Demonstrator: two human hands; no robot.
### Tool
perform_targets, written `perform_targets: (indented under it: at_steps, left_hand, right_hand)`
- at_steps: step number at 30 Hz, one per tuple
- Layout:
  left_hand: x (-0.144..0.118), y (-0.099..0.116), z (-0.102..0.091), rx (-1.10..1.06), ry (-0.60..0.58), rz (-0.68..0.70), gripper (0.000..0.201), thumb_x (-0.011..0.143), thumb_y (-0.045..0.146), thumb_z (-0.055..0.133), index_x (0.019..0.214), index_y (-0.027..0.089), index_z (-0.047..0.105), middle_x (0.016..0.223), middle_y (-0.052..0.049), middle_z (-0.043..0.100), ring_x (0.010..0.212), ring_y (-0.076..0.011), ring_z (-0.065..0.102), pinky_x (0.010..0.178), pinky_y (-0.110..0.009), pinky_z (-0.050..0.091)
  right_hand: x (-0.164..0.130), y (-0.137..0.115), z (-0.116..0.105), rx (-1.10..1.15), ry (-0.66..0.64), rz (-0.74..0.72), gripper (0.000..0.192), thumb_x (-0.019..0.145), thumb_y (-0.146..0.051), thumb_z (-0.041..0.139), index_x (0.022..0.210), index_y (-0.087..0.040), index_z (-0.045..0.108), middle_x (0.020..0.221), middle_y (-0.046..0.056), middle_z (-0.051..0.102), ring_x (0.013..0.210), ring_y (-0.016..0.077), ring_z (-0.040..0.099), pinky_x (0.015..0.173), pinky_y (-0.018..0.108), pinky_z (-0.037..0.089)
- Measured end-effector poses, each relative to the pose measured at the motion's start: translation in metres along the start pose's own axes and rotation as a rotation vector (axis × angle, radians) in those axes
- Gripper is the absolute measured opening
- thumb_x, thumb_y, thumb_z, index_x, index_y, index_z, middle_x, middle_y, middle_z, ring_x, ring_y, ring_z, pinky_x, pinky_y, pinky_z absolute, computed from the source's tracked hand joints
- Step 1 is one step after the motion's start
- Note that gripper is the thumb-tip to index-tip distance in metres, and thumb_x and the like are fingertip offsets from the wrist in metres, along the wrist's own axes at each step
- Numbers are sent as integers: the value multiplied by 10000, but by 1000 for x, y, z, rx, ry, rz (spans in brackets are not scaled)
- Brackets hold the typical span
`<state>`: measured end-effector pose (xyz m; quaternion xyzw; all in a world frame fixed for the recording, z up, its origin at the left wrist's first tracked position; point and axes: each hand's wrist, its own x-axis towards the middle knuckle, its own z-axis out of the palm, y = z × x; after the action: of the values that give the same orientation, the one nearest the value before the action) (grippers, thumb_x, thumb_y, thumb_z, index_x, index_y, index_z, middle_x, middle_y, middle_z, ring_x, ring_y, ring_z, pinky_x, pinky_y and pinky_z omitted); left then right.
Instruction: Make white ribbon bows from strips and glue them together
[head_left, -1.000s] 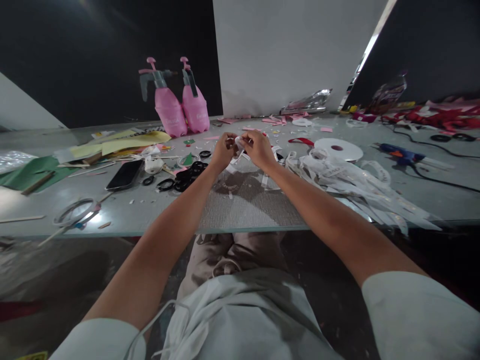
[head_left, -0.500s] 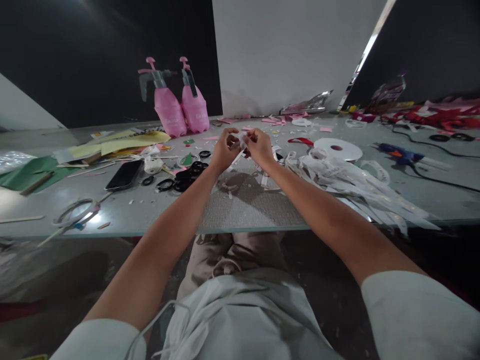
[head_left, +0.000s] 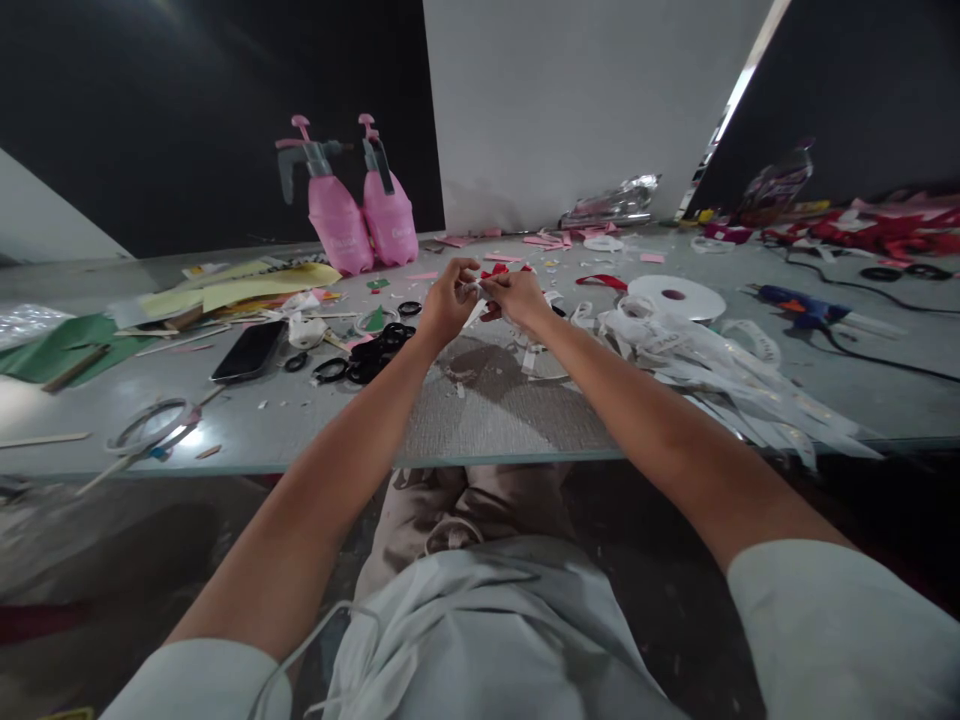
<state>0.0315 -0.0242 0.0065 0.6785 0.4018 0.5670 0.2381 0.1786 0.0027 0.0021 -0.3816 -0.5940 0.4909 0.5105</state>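
1. A small white strip is held above the middle of the tabletop, between the two hands; its shape is largely hidden by the fingers.
2. By the left hand, the strip is pinched between thumb and fingertips, with the fingers curled.
3. By the right hand, the strip is gripped at its other side, with the fingers bunched closely together; their exact placing cannot be told.
4. Just behind the right hand, something red is partly seen.
5. To the right, a heap of white ribbons is spread beside a white roll, and a blue glue gun is placed farther out.
6. To the left, black bands are piled near a phone.
7. Behind these, two pink spray bottles are stood side by side.
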Motion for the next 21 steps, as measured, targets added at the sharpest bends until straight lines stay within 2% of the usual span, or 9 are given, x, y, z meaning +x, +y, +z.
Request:
perform_targets:
  at_steps: [6, 12, 16, 19, 21]
  left_hand:
    - [3, -5, -1, -8, -10, 12, 340, 739, 100, 678, 1055, 220, 646, 880, -1, 615, 789, -122, 549, 760, -231, 430]
    - [8, -13, -3, -218, -105, -160, 386, 686, 112, 691, 1051, 212, 613, 834, 15, 586, 671, -95, 508, 648, -224, 411]
    - [9, -16, -6, -405, -155, -257, 358, 720, 160, 674, 1063, 212, 587, 832, 18, 577, 622, -92, 512, 623, -235, 432]
    - [11, -19, -7, -394, -178, -261, 279, 772, 209, 685, 1036, 209, 591, 836, 6, 600, 648, -114, 559, 663, -263, 477]
    - [14, -22, -6, -306, -126, -216, 186, 810, 221, 676, 979, 205, 602, 844, -5, 623, 689, -128, 583, 695, -271, 487]
  right_hand:
    - [-3, -2, -6, 65, -99, 62, 364, 778, -449, 906, 810, -169, 675, 612, -4, 586, 557, 124, 581, 617, 362, 669]
    - [-10, -6, -15, 151, -264, 194, 348, 809, -383, 892, 713, -168, 636, 625, -9, 571, 598, 107, 558, 745, 370, 671]
    - [-17, -9, -13, 195, -391, 282, 337, 842, -345, 868, 700, -158, 627, 642, -5, 581, 626, 103, 565, 769, 336, 645]
    - [-19, -10, -8, 228, -455, 302, 314, 852, -349, 858, 732, -158, 639, 639, -11, 584, 631, 101, 564, 782, 322, 634]
    - [-18, -10, -5, 270, -404, 269, 283, 865, -328, 845, 757, -162, 642, 662, -13, 599, 636, 97, 565, 810, 324, 631]
